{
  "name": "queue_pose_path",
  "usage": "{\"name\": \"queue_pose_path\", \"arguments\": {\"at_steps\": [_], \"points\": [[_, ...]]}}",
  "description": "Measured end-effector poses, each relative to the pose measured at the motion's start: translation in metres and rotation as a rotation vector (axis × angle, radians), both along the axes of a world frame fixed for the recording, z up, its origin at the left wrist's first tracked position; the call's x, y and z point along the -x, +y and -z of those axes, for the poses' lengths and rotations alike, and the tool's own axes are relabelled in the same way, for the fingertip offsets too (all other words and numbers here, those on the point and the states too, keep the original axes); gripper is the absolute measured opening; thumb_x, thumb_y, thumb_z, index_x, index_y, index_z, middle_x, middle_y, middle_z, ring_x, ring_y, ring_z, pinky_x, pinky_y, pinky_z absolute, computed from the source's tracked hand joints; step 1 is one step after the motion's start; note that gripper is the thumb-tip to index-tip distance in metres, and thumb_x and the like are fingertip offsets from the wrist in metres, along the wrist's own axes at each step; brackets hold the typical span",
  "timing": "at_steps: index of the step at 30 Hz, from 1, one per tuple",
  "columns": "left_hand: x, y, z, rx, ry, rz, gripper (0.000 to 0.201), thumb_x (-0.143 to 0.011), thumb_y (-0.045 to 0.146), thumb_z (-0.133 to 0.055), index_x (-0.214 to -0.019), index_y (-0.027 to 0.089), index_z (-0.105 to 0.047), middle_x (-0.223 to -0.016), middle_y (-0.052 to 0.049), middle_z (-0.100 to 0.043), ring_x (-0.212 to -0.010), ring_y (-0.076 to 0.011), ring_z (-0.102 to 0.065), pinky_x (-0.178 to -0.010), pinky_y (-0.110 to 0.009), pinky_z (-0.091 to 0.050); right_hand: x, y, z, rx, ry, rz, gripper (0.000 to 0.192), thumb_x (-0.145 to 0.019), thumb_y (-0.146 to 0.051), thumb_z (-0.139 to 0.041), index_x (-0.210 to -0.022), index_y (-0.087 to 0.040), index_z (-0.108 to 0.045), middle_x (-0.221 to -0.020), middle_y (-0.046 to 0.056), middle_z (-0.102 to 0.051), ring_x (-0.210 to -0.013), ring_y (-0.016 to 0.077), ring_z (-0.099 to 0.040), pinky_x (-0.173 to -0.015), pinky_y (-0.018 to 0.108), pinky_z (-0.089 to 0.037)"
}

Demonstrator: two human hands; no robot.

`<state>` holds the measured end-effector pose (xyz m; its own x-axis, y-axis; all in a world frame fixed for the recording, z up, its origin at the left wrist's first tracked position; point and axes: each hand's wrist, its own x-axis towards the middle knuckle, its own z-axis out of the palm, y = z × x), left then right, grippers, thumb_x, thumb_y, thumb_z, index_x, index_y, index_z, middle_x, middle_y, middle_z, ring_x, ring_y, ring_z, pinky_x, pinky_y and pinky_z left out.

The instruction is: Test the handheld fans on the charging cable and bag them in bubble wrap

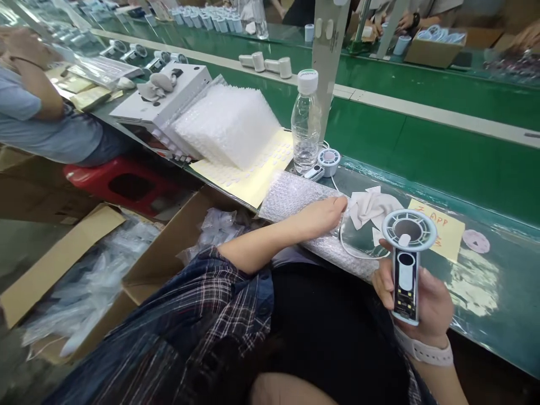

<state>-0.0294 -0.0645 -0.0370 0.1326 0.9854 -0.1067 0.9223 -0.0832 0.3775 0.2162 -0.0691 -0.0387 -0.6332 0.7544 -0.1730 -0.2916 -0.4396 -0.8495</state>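
My right hand (426, 298) grips a light-blue handheld fan (405, 275) upright by its handle, with the round slotted head at the top. The front of the handle shows a dark panel with an oval light-blue piece and small yellow parts. My left hand (323, 218) is closed over bubble wrap (287, 194), its fingertips pinched at a white cable (358, 254). From there the cable loops toward the fan; its end behind my right fingers is hidden. A crumpled whitish cloth (375, 208) lies between my hands.
A water bottle (306, 126) stands beside another small fan (329, 160). Left are a foam-wrap stack (228, 124), a yellow sticker sheet (248, 185) and a white box (169, 93). A yellow note (442, 228) lies right. Below is an open carton (164, 253). A co-worker (37, 112) sits left.
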Motion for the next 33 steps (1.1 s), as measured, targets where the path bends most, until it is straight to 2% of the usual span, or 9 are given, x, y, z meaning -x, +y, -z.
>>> {"name": "queue_pose_path", "arguments": {"at_steps": [4, 7, 12, 17, 20, 23, 26, 30, 33], "points": [[0.004, 0.001, -0.001, 0.042, -0.005, 0.028, 0.041, -0.092, 0.021, -0.060, -0.131, 0.013, -0.048, -0.111, -0.015, -0.074, -0.098, -0.0294, -0.071, -0.079, -0.036, -0.052, -0.006, -0.003, 0.008, -0.064, -0.086, 0.115, 0.036, -0.093, -0.054, -0.064, -0.101, -0.019, -0.067, -0.068, 0.001, -0.060, -0.045, 0.0148, -0.053, -0.042, 0.028, -0.043], [0.002, 0.003, -0.001, 0.060, -0.001, -0.063, 0.035, -0.101, 0.033, -0.053, -0.129, 0.012, -0.051, -0.105, -0.017, -0.075, -0.096, -0.0341, -0.072, -0.080, -0.041, -0.052, -0.005, -0.002, 0.013, -0.078, -0.103, 0.151, 0.032, -0.095, -0.052, -0.064, -0.092, -0.021, -0.062, -0.071, 0.003, -0.063, -0.048, 0.0161, -0.056, -0.045, 0.029, -0.047], [0.005, 0.008, 0.001, 0.040, -0.103, -0.080, 0.022, -0.106, 0.030, -0.042, -0.099, 0.018, -0.059, -0.106, -0.013, -0.074, -0.100, -0.0301, -0.070, -0.083, -0.039, -0.049, -0.007, 0.004, 0.015, -0.197, -0.291, 0.134, 0.041, -0.088, -0.053, -0.076, -0.116, -0.025, -0.064, -0.085, 0.004, -0.069, -0.065, 0.0208, -0.064, -0.059, 0.033, -0.055], [0.022, 0.011, 0.007, 0.072, -0.299, -0.039, 0.018, -0.098, 0.020, -0.053, -0.116, 0.020, -0.053, -0.096, -0.002, -0.073, -0.084, -0.0174, -0.067, -0.076, -0.029, -0.048, -0.001, 0.017, 0.012, -0.627, -0.819, 0.223, 0.078, -0.086, -0.066, -0.076, -0.150, -0.025, -0.060, -0.135, 0.014, -0.070, -0.114, 0.0356, -0.069, -0.091, 0.046, -0.057], [0.028, 0.013, 0.015, 0.114, -0.640, -0.092, 0.030, -0.092, 0.013, -0.055, -0.120, 0.022, -0.047, -0.083, 0.005, -0.065, -0.067, -0.0116, -0.059, -0.065, -0.025, -0.045, 0.018, 0.027, 0.013, -0.758, -0.839, 0.123, 0.081, -0.089, -0.066, -0.069, -0.157, -0.024, -0.056, -0.147, 0.015, -0.067, -0.128, 0.0390, -0.066, -0.101, 0.049, -0.055], [0.030, 0.014, 0.019, 0.147, -1.167, -0.344, 0.034, -0.090, 0.012, -0.054, -0.119, 0.025, -0.042, -0.073, 0.010, -0.050, -0.048, -0.0069, -0.040, -0.047, -0.021, -0.028, 0.037, 0.036, 0.015, -0.843, -0.885, 0.050, 0.072, -0.093, -0.062, -0.063, -0.153, -0.022, -0.061, -0.146, 0.015, -0.069, -0.130, 0.0397, -0.066, -0.102, 0.050, -0.056], [0.034, 0.014, 0.020, 0.123, -1.354, -0.496, 0.036, -0.091, 0.011, -0.051, -0.121, 0.027, -0.040, -0.075, 0.011, -0.046, -0.046, -0.0053, -0.033, -0.043, -0.020, -0.019, 0.049, 0.040, 0.014, -0.924, -1.007, -0.020, 0.065, -0.096, -0.055, -0.058, -0.151, -0.021, -0.064, -0.137, 0.016, -0.073, -0.119, 0.0402, -0.071, -0.094, 0.050, -0.058], [0.040, 0.013, 0.020, -0.064, -1.226, -0.454, 0.036, -0.091, 0.011, -0.051, -0.123, 0.025, -0.040, -0.072, 0.011, -0.043, -0.051, -0.0065, -0.034, -0.050, -0.020, -0.028, 0.058, 0.029, 0.010, -1.165, -1.169, -0.123, 0.058, -0.102, -0.044, -0.052, -0.155, -0.020, -0.058, -0.115, 0.017, -0.076, -0.093, 0.0355, -0.073, -0.071, 0.042, -0.054], [0.037, 0.004, 0.013, -0.330, -0.815, -0.226, 0.042, -0.093, 0.010, -0.050, -0.133, 0.021, -0.042, -0.075, 0.007, -0.052, -0.064, -0.0111, -0.051, -0.065, -0.025, -0.042, 0.063, 0.013, 0.006, -1.369, -1.263, -0.110, 0.057, -0.104, -0.037, -0.049, -0.158, -0.017, -0.054, -0.095, 0.014, -0.071, -0.072, 0.0292, -0.066, -0.056, 0.035, -0.042]]}}
